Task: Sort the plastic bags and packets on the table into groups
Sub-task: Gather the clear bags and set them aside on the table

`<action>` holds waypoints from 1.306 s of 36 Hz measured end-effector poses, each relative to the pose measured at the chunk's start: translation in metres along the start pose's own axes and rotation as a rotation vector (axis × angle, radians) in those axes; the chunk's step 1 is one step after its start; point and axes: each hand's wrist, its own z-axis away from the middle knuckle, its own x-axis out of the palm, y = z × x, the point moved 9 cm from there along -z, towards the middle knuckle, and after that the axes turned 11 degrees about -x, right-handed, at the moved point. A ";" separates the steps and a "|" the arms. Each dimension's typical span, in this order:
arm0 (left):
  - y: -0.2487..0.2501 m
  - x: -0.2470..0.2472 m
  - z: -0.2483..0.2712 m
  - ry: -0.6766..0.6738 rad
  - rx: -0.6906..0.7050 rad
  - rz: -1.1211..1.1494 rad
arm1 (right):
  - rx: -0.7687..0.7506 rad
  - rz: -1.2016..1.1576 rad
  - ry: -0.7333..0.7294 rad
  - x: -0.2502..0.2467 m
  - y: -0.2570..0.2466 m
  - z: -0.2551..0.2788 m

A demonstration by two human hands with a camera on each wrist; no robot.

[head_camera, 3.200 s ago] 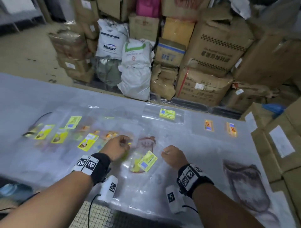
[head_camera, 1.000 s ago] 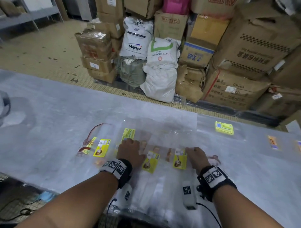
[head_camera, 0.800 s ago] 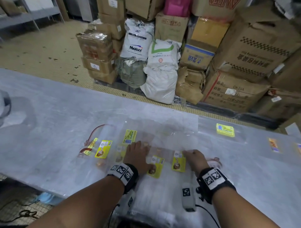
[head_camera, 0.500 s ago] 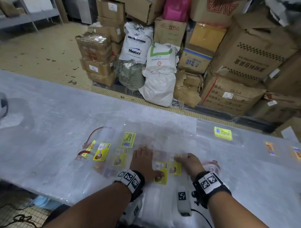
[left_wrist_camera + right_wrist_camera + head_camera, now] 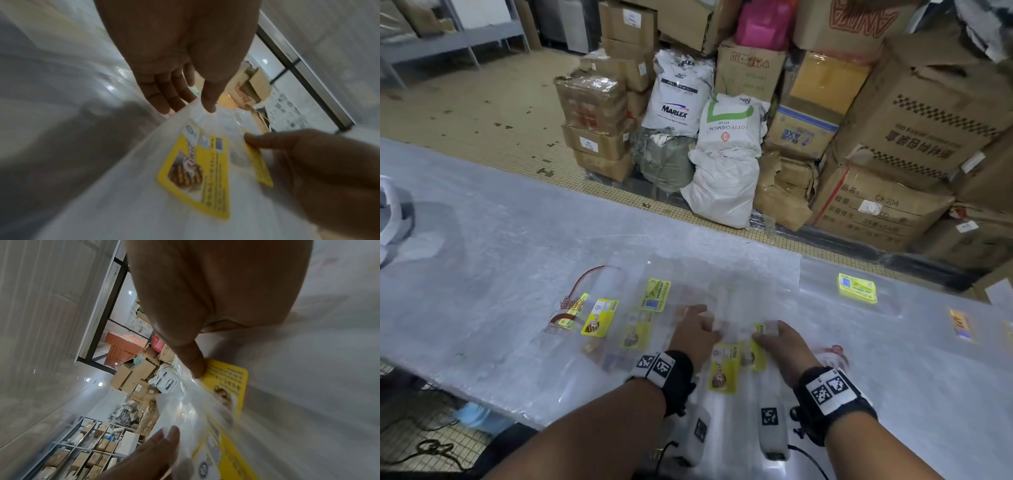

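Several clear plastic bags with yellow labels lie on the grey table [image 5: 482, 246]. My left hand [image 5: 702, 318] [image 5: 191, 107] pinches the top edge of one yellow-label bag [image 5: 724, 371] [image 5: 195, 170], thumb on top. My right hand [image 5: 763, 337] [image 5: 195, 368] pinches a second yellow-label bag [image 5: 758, 347] [image 5: 232, 382] right beside it, with the thumb on its label. Both bags overlap between my hands. More labelled bags [image 5: 599, 317] [image 5: 655, 294] lie to the left. A single bag [image 5: 858, 288] lies at the far right.
A bag with a red print [image 5: 832, 353] lies behind my right wrist. Small orange-label packets [image 5: 960, 323] sit at the right edge. A white object [image 5: 390, 212] stands at the table's left end. Cardboard boxes [image 5: 914, 130] and sacks [image 5: 726, 161] pile up beyond the far edge.
Both hands have slid toward me, drawing the two yellow-label bags together and nearer the front edge. About three seconds ago they were at the red-print bag further right.
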 end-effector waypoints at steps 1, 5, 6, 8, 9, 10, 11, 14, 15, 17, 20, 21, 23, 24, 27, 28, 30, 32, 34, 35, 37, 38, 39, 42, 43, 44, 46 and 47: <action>0.001 -0.002 -0.001 0.001 -0.014 -0.005 | -0.001 -0.007 -0.002 0.000 -0.001 0.000; 0.006 -0.009 -0.003 -0.003 0.007 -0.072 | -0.004 -0.051 -0.007 -0.001 -0.007 0.000; 0.008 -0.013 -0.004 0.009 0.018 -0.051 | -0.005 -0.074 -0.004 -0.002 -0.008 -0.001; 0.013 -0.022 -0.004 0.043 0.044 -0.015 | -0.007 -0.104 0.006 -0.005 -0.010 -0.002; 0.015 -0.026 -0.005 0.060 0.050 0.012 | -0.011 -0.110 0.010 -0.006 -0.012 -0.002; 0.016 -0.030 -0.005 0.068 0.050 0.052 | -0.006 -0.113 0.017 -0.008 -0.012 -0.003; 0.017 -0.033 -0.005 0.071 0.044 0.095 | -0.002 -0.113 0.020 -0.009 -0.013 -0.003; 0.017 -0.037 -0.002 0.043 -0.011 0.286 | 0.003 -0.105 0.036 -0.011 -0.012 -0.004; 0.019 -0.035 0.001 0.011 -0.032 0.368 | 0.002 -0.108 0.029 -0.009 -0.013 -0.005; 0.022 -0.030 0.004 -0.039 -0.054 0.459 | 0.020 -0.130 0.001 -0.003 -0.015 -0.004; 0.026 -0.023 0.002 -0.049 -0.039 0.381 | 0.027 -0.172 -0.086 0.010 -0.022 0.001; 0.027 -0.021 0.002 -0.041 -0.030 0.343 | 0.026 -0.184 -0.124 0.016 -0.025 0.003; 0.028 -0.015 0.001 -0.044 -0.020 0.292 | 0.011 -0.219 -0.174 0.025 -0.030 0.008; 0.028 -0.012 0.001 -0.048 -0.018 0.275 | 0.005 -0.227 -0.183 0.028 -0.032 0.010; 0.032 -0.007 0.001 -0.047 0.015 0.184 | -0.014 -0.198 -0.159 0.029 -0.036 0.011; 0.033 -0.006 0.001 -0.052 0.024 0.166 | -0.018 -0.187 -0.155 0.029 -0.036 0.009; 0.035 -0.004 0.003 -0.075 0.033 0.129 | -0.016 -0.159 -0.151 0.029 -0.034 0.007; 0.034 -0.007 0.003 -0.075 0.032 0.080 | -0.007 -0.155 -0.150 0.030 -0.033 0.007; 0.032 -0.015 0.002 -0.061 0.026 0.083 | -0.008 -0.161 -0.141 0.030 -0.034 0.008; 0.030 -0.020 0.000 -0.046 0.029 0.085 | -0.005 -0.166 -0.132 0.030 -0.034 0.009; 0.025 -0.036 -0.006 0.000 0.033 0.040 | 0.006 -0.187 -0.114 0.030 -0.034 0.010; 0.022 -0.045 -0.010 0.031 0.030 -0.005 | 0.015 -0.197 -0.105 0.030 -0.034 0.010; 0.019 -0.057 -0.012 0.070 0.031 -0.040 | 0.025 -0.205 -0.096 0.030 -0.033 0.010; 0.011 -0.094 -0.020 0.193 0.034 -0.207 | 0.048 -0.212 -0.065 0.031 -0.031 0.010; 0.007 -0.106 -0.022 0.230 0.031 -0.255 | 0.050 -0.215 -0.060 0.032 -0.030 0.010; 0.003 -0.117 -0.024 0.258 0.021 -0.285 | 0.051 -0.219 -0.055 0.034 -0.029 0.009; -0.007 -0.140 -0.027 0.321 0.001 -0.331 | 0.046 -0.224 -0.038 0.036 -0.029 0.008; -0.010 -0.151 -0.028 0.363 -0.013 -0.363 | 0.045 -0.225 -0.028 0.038 -0.028 0.006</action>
